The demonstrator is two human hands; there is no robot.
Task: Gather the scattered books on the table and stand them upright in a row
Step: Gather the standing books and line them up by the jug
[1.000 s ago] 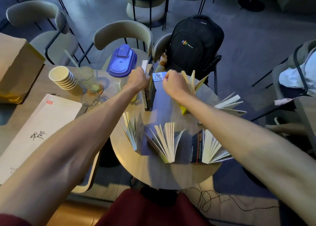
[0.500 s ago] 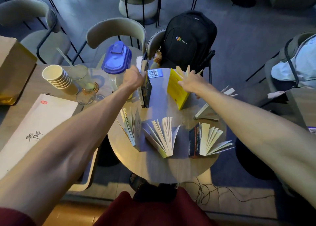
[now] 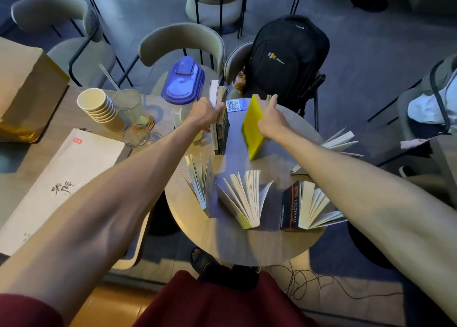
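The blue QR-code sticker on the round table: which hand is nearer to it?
Left. The left hand, gripping the dark upright books, sits right beside the blue QR-code sticker. The right hand holds the yellow book, which stands between it and the sticker.

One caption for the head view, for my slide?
Left hand steadies two upright books; right hand holds yellow book.

Two dark books [image 3: 220, 126] upright together, yellow book [image 3: 252, 126] tilted nearby, perhaps four fanned books [image 3: 247, 198] standing open
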